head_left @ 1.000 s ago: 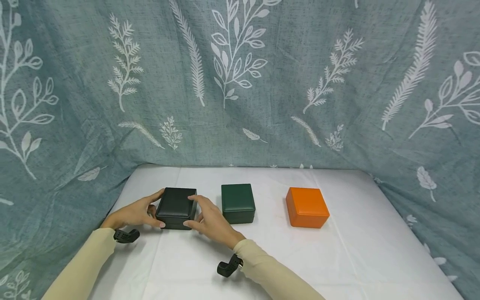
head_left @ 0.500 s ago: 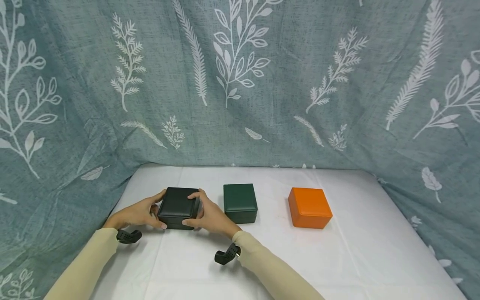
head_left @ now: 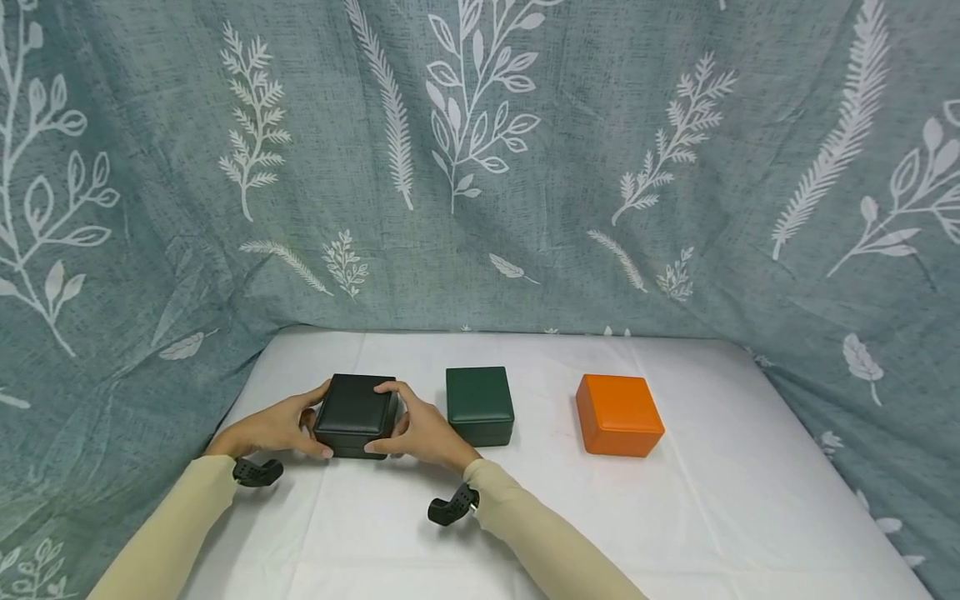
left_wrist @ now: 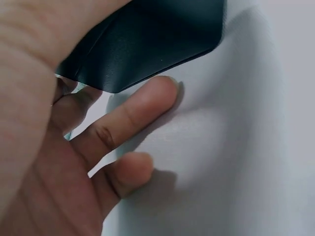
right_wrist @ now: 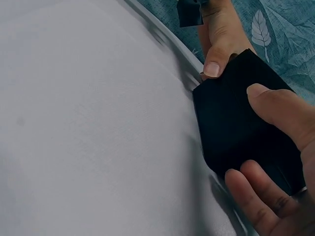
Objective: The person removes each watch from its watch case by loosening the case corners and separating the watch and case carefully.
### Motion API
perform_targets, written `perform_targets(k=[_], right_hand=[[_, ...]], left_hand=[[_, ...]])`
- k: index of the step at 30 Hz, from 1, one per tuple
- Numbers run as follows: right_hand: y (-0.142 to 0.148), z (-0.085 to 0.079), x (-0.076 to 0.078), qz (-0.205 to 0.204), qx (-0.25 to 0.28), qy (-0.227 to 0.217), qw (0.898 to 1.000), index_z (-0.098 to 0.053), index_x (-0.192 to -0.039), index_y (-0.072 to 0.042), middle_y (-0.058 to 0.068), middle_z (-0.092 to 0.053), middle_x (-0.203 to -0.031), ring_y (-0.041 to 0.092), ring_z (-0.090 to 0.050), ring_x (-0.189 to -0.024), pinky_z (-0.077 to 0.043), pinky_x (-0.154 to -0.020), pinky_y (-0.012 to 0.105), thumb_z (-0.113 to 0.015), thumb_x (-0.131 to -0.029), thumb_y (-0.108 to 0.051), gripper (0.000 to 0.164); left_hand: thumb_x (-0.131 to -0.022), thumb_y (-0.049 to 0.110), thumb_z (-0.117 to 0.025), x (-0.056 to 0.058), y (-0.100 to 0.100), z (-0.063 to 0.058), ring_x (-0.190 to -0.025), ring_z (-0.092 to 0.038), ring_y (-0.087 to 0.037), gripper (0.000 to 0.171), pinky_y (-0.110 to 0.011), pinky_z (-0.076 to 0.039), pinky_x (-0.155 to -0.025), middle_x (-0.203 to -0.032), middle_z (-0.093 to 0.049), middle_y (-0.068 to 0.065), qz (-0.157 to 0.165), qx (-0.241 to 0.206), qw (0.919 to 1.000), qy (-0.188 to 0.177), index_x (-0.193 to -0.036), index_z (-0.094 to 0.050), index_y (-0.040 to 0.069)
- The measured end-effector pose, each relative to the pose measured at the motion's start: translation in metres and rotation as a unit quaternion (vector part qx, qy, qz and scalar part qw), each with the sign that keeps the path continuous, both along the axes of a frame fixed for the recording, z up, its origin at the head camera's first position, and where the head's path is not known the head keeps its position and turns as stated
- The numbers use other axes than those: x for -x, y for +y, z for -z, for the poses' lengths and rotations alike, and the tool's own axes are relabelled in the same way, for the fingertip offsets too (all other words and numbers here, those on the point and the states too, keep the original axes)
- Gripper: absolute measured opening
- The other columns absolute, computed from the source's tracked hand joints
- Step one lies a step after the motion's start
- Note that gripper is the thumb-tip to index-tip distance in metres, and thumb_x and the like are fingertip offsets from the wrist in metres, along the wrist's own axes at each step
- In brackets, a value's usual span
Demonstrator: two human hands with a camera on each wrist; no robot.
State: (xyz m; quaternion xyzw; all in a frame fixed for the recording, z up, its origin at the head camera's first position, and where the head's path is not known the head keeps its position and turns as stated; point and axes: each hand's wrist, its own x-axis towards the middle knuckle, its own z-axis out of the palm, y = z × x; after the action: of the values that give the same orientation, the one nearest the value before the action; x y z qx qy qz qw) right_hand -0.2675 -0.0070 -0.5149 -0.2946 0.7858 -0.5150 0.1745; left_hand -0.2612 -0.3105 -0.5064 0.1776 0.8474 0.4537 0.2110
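A black square box (head_left: pixel 357 403) with a padded lid sits closed on the left part of the white cloth. My left hand (head_left: pixel 272 427) holds its left side, thumb at the front corner and index finger at the back corner. From the right, my right hand (head_left: pixel 427 432) grips the same box, its thumb on the front face and index finger over the lid's right edge. In the left wrist view two fingers lie on the cloth beside the box (left_wrist: pixel 162 44). The right wrist view shows both thumbs on the front of the box (right_wrist: pixel 226 123).
A closed dark green box (head_left: pixel 480 395) stands just right of my right hand. Farther right is a closed orange box (head_left: pixel 619 413), turned slightly. A grey-green curtain (head_left: pixel 555 192) with white leaf prints hangs behind and beside the white tablecloth (head_left: pixel 555 525).
My right hand has moved in closer around the black box's right side, its index finger higher on the edge. The left hand keeps its hold; the box stays in place.
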Motion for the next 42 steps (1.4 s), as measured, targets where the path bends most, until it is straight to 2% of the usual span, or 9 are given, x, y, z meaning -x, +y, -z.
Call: perform_targets(k=[7,17,20,22,26,30,33,39,42], right_hand=[[-0.0045,0.0037,-0.0003,0.013,0.000,0.042,0.999,-0.040,-0.149,-0.045,0.009,-0.070,-0.071,0.027,-0.067,-0.058,-0.055,-0.056,0.033,-0.089,-0.082,-0.037,0.083],[-0.0039,0.0057,-0.0032,0.023,0.068,-0.014,0.997,-0.044,-0.149,-0.044,0.018,-0.066,-0.069,0.037,-0.057,-0.057,-0.043,-0.047,0.030,-0.089,-0.082,-0.037,0.081],[-0.0045,0.0055,-0.0040,0.026,0.075,-0.021,0.997,-0.045,-0.149,-0.043,0.015,-0.062,-0.066,0.031,-0.053,-0.054,-0.042,-0.045,0.031,-0.088,-0.083,-0.038,0.079],[-0.0051,0.0053,-0.0041,0.030,0.081,-0.024,0.996,-0.045,-0.149,-0.043,0.010,-0.058,-0.062,0.023,-0.050,-0.052,-0.040,-0.045,0.031,-0.088,-0.083,-0.039,0.078],[-0.0055,0.0042,-0.0033,0.046,0.091,-0.024,0.994,-0.046,-0.150,-0.044,0.006,-0.051,-0.061,0.014,-0.043,-0.051,-0.036,-0.045,0.030,-0.085,-0.085,-0.041,0.076],[-0.0061,0.0025,-0.0021,0.062,0.103,-0.019,0.993,-0.047,-0.151,-0.042,-0.004,-0.063,-0.109,0.012,-0.040,-0.055,-0.035,-0.049,0.028,-0.084,-0.087,-0.042,0.074],[-0.0068,0.0017,-0.0018,0.067,0.110,-0.017,0.991,-0.047,-0.152,-0.040,-0.008,-0.046,-0.146,0.011,-0.039,-0.058,-0.037,-0.052,0.027,-0.083,-0.087,-0.042,0.074],[-0.0083,0.0015,-0.0017,0.077,0.120,-0.037,0.989,-0.049,-0.151,-0.041,-0.004,-0.043,-0.153,0.013,-0.036,-0.058,-0.038,-0.056,0.028,-0.082,-0.087,-0.046,0.072],[-0.0094,0.0006,-0.0010,0.085,0.118,-0.039,0.989,-0.049,-0.150,-0.042,-0.005,-0.045,-0.152,0.010,-0.045,-0.071,-0.042,-0.065,0.029,-0.081,-0.088,-0.048,0.070]], left_hand=[[-0.075,0.023,-0.094,-0.0039,0.0005,0.0028,-0.068,-0.055,-0.021,0.127,-0.034,-0.051,-0.059,-0.078,-0.058,-0.007,-0.007,0.022,0.9994,0.025,-0.166,-0.007,0.007],[-0.071,0.022,-0.097,-0.0051,0.0017,0.0049,-0.070,-0.053,-0.020,0.132,-0.031,-0.047,-0.061,-0.086,-0.055,-0.009,-0.020,0.008,0.9992,0.034,-0.165,-0.005,0.003],[-0.071,0.021,-0.097,-0.0052,0.0007,0.0067,-0.078,-0.059,-0.021,0.133,-0.031,-0.050,-0.067,-0.107,-0.061,-0.013,-0.016,-0.006,0.9993,0.034,-0.165,-0.005,0.003],[-0.071,0.022,-0.098,-0.0047,0.0007,0.0076,-0.079,-0.059,-0.021,0.132,-0.031,-0.050,-0.067,-0.109,-0.062,-0.013,-0.017,-0.004,0.9991,0.039,-0.166,-0.007,0.005],[-0.070,0.027,-0.098,-0.0030,0.0032,0.0079,-0.071,-0.055,-0.019,0.131,-0.031,-0.048,-0.061,-0.090,-0.060,-0.008,-0.018,0.013,0.9983,0.054,-0.166,-0.012,0.008],[-0.069,0.029,-0.099,-0.0019,0.0055,0.0075,-0.065,-0.050,-0.016,0.128,-0.030,-0.045,-0.058,-0.079,-0.055,-0.005,-0.017,0.018,0.9974,0.068,-0.166,-0.017,0.011],[-0.069,0.028,-0.099,-0.0019,0.0053,0.0077,-0.063,-0.048,-0.014,0.126,-0.029,-0.044,-0.057,-0.077,-0.054,-0.004,-0.016,0.014,0.9972,0.072,-0.165,-0.019,0.011],[-0.070,0.028,-0.098,-0.0028,0.0050,0.0084,-0.062,-0.048,-0.014,0.122,-0.029,-0.044,-0.057,-0.075,-0.054,-0.005,-0.010,0.014,0.9971,0.075,-0.164,-0.023,0.009],[-0.070,0.029,-0.098,-0.0033,0.0050,0.0089,-0.063,-0.049,-0.015,0.121,-0.030,-0.045,-0.057,-0.075,-0.054,-0.005,-0.011,0.016,0.9967,0.079,-0.164,-0.024,0.011]])
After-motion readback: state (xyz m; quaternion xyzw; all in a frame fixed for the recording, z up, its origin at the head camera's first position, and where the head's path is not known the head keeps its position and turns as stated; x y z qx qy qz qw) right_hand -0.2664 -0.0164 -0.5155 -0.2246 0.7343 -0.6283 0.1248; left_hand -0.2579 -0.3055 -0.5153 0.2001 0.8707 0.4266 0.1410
